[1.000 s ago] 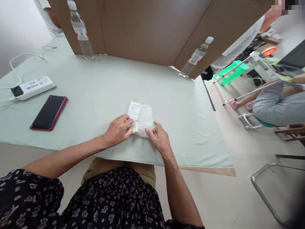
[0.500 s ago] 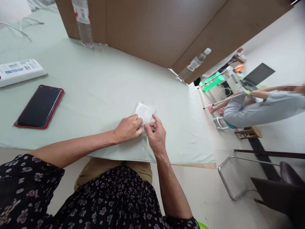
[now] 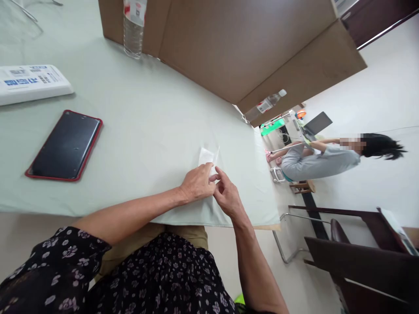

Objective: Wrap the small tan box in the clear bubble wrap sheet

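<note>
Plastic (image 3: 205, 157) pokes out beyond the fingers on the side away from the person, white and partly see-through, over the right part of the desk (image 3: 147, 117), nearer its right edge than its left and not far in from its near edge. The visible end points toward the far edge, leaning slightly left, with a thin flap standing up on its right side. The near part is hidden by the fingers, so I cannot tell its long axis.

The left hand (image 3: 198, 182) is the nearer to the exposed end: it comes in from the left, back uppermost, its fingers bent narrowly over the plastic and seemingly pinching it. The right hand (image 3: 228, 194) comes from the near right corner, half curled, its index finger and thumb a small gap apart and their tips right by the left fingers. Whether it grips the plastic too, I cannot tell.

The phone (image 3: 65, 146) lies well apart toward the desk's left edge; the cardboard (image 3: 229, 43) stands along the far side.
</note>
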`<state>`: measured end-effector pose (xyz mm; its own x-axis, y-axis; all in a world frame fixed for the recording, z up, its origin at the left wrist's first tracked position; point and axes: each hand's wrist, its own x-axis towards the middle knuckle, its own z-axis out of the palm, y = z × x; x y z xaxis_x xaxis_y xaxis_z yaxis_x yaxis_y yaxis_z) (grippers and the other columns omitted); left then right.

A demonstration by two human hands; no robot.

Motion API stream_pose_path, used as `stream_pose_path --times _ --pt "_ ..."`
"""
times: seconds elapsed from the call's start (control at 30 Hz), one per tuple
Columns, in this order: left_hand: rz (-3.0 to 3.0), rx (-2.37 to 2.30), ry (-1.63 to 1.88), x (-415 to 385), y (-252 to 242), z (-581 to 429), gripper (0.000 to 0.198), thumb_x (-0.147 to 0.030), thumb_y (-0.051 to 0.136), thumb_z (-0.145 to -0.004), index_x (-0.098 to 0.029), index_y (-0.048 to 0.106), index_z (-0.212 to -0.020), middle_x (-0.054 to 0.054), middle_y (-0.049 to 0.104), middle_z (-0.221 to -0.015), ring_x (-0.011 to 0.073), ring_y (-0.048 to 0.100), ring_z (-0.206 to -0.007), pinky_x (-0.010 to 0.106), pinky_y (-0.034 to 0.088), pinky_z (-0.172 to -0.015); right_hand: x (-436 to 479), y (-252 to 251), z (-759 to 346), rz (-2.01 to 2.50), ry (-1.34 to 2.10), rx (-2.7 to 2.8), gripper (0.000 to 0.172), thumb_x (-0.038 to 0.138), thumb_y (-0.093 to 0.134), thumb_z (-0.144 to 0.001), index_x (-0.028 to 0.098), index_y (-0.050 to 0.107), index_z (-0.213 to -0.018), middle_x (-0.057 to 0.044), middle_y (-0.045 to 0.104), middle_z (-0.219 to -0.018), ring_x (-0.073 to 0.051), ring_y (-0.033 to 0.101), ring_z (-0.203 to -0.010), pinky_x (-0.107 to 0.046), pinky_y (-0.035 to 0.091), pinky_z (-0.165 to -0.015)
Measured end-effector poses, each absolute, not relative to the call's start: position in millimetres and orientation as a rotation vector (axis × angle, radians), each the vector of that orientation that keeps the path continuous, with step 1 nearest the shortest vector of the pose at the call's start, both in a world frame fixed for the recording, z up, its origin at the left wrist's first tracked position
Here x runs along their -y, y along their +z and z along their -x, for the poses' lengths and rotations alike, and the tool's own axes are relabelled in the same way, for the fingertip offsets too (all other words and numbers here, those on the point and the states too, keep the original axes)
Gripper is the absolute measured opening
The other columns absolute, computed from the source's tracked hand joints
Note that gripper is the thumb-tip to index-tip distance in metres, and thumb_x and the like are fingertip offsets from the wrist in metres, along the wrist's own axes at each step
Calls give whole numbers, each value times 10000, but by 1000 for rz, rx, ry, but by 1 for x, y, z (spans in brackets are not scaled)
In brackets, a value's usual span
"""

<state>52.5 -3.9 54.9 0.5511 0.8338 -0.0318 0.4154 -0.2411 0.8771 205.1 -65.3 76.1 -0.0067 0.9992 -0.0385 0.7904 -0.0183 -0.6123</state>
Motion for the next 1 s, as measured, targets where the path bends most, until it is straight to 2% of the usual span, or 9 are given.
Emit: stream_pose_path --times 0.1,0.2,0.3,0.47,0.6,0.73,0.83,0.93,1.0 --pt "-1760 -1048 601 4 51 -56 498 -263 579 -871 -163 493 -1351 91 725 -1041 261 699 -947 363 533 -817 60 84 -204 1907 640 1965 695 207 550 -828 159 418 -1509 -70 727 -1063 -103 552 -578 -303 528 -654" --pt "-1782 -1046 651 5 47 -60 403 -257 528 -924 -171 524 -1318 107 727 -1129 260 700 -1006 368 532 -848 55 88 -204 1923 640 2021 726 191 535 -812 165 398 -1525 -57 722 -1029 -113 571 -587 -295 519 -636" --pt "-1798 -1052 645 4 45 -59 367 -243 515 -946 -195 524 -1310 86 731 -1127 240 699 -997 352 529 -846 55 90 -202 1943 662 2019 742 185 543 -810 185 388 -1536 -29 711 -967 -117 572 -594 -287 508 -630" --pt "-1834 -1001 567 1 46 -53 489 -174 551 -883 -187 486 -1368 84 704 -1154 231 680 -1004 352 528 -863 59 90 -207 1792 837 1932 775 176 583 -798 248 370 -1540 -44 667 -1114 -76 528 -580 -260 490 -591" --pt "-1881 -1010 510 2 43 -53 628 -176 577 -859 -150 412 -1464 112 683 -1173 248 669 -1028 380 529 -906 54 88 -227 1698 784 1732 635 208 588 -848 242 448 -1467 -32 656 -1059 -67 518 -584 -248 466 -586" --pt "-1995 -1023 535 6 43 -52 619 -167 566 -866 -222 442 -1470 70 673 -1118 227 660 -986 344 539 -852 36 75 -240 1715 744 1692 546 255 594 -862 190 521 -1399 -45 699 -1002 -104 568 -668 -272 492 -642" --pt "-2141 -1016 543 7 44 -50 516 -178 545 -888 -268 557 -1396 57 656 -1021 217 642 -941 309 533 -780 25 63 -240 1715 795 1801 504 249 561 -861 183 573 -1361 -43 731 -975 -109 570 -650 -281 501 -645" --pt "-2218 -1051 500 6 44 -48 328 -213 552 -887 -239 704 -1177 62 632 -934 215 631 -868 304 526 -722 22 56 -244 1695 759 1776 466 269 576 -849 192 620 -1306 -31 735 -949 -97 540 -606 -275 492 -623" --pt "-2207 -1083 508 4 42 -48 275 -233 576 -871 -231 732 -1099 60 635 -938 210 634 -848 308 530 -721 22 55 -250 1702 745 1640 447 317 617 -829 184 643 -1255 -41 730 -966 -98 555 -619 -270 492 -608"
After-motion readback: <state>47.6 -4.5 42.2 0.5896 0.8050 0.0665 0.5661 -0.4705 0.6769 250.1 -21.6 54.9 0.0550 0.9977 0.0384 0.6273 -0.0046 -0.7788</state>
